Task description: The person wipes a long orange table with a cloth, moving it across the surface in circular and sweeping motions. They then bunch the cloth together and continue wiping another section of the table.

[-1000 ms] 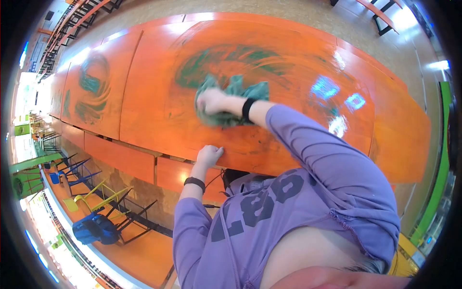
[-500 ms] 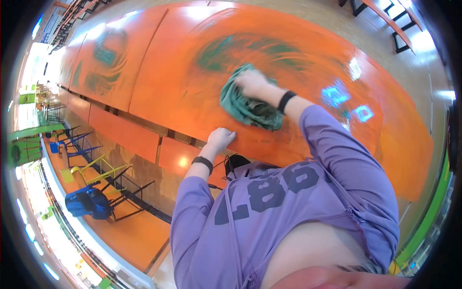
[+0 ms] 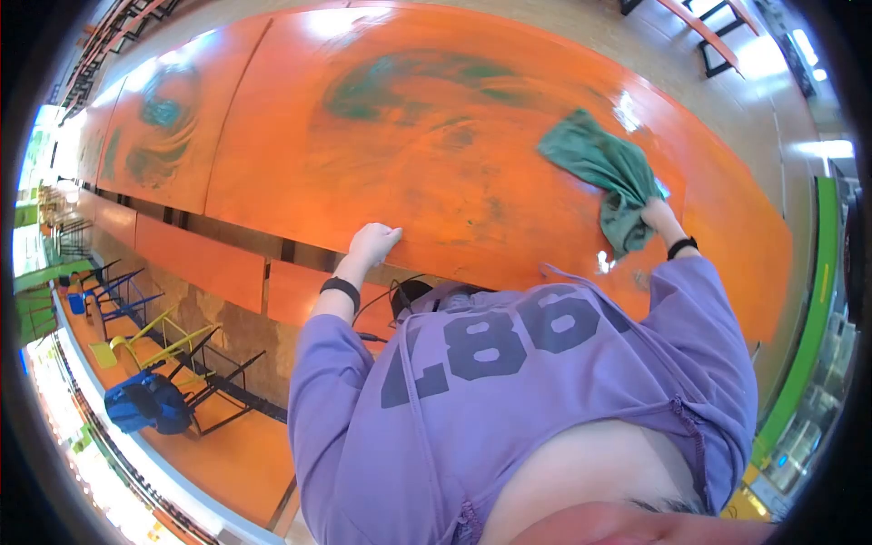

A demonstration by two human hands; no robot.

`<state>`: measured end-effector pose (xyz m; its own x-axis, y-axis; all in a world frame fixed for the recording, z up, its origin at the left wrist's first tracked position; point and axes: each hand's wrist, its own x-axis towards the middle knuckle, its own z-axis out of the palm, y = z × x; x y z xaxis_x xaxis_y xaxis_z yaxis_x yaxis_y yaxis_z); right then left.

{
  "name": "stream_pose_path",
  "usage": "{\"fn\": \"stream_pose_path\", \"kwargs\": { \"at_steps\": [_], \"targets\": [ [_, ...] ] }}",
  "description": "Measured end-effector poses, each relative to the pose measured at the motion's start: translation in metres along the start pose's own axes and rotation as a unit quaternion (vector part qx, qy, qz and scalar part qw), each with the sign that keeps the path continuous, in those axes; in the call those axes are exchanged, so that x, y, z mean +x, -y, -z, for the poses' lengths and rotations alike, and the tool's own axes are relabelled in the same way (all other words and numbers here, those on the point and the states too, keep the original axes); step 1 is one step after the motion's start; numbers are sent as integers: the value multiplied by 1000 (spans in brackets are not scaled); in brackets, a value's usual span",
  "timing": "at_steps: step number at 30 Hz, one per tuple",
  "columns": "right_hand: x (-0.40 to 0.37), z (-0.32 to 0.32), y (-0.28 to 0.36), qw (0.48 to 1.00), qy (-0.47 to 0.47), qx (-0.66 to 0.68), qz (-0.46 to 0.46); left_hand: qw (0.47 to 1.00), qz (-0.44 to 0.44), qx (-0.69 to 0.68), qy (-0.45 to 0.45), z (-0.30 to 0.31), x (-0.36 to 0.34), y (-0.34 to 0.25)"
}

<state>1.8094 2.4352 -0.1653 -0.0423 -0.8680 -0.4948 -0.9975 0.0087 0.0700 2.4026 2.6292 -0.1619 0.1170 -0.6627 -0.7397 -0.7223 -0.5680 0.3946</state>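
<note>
My right hand (image 3: 660, 216) grips one end of a damp-looking green cloth (image 3: 599, 163). The rest of the cloth trails over the orange tabletop (image 3: 363, 182), partly bunched and partly spread out. My left hand (image 3: 374, 243) is closed in a loose fist and rests at the table's near edge, away from the cloth. Dark green smears (image 3: 391, 86) curve across the far part of the tabletop. Fainter dark specks lie in the middle, between my two hands.
Another smeared patch (image 3: 163, 113) marks the table section to the left. An orange bench (image 3: 191, 254) runs along the near side. Beyond it, a blue backpack (image 3: 145, 401) sits beside metal-legged chairs (image 3: 163, 341). More benches (image 3: 699, 27) stand at the upper right.
My right hand has swung right and toward my body, pulling the cloth from the table's middle to its right part. My left hand stays at the edge while the view has shifted.
</note>
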Motion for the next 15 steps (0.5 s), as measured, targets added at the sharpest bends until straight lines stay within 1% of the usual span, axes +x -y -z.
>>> {"fn": "stream_pose_path", "kwargs": {
  "at_steps": [1, 2, 3, 4, 5, 6, 7, 9, 11, 13, 15],
  "targets": [
    [-16, -16, -33, 1000, 26, -10, -11, 1000, -3, -4, -1, 0, 0, 0],
    [-26, -41, -67, 993, 75, -87, -11, 1000, -6, -8, -2, 0, 0, -1],
    [-32, -70, -110, 920, 147, -307, 194, 1000, -8, -13, -3, 0, -1, -1],
    [-53, -71, -110, 962, 128, -212, 114, 1000, -8, -13, -6, 1, -2, -1],
    [-73, -72, -110, 987, 106, -114, 30, 1000, -9, -13, -8, 1, -4, -3],
    [-96, -69, -100, 995, 81, -14, -56, 1000, -12, -12, -9, 1, -3, -3],
    [-114, -66, -89, 985, 53, 85, -144, 1000, -10, -6, -11, 0, 0, -2],
    [-121, -73, -81, 986, 46, 121, -105, 1000, -10, 6, -11, -4, 5, 2],
    [-132, -54, -50, 959, 134, 231, -99, 1000, -16, 0, -3, -4, 4, 2],
    [-143, -38, -9, 969, 89, 230, -17, 1000, -18, -10, 0, -2, 6, 1],
    [-142, -37, 26, 967, 68, 245, 3, 1000, -14, -23, 1, -3, 8, 3]
  ]
}}
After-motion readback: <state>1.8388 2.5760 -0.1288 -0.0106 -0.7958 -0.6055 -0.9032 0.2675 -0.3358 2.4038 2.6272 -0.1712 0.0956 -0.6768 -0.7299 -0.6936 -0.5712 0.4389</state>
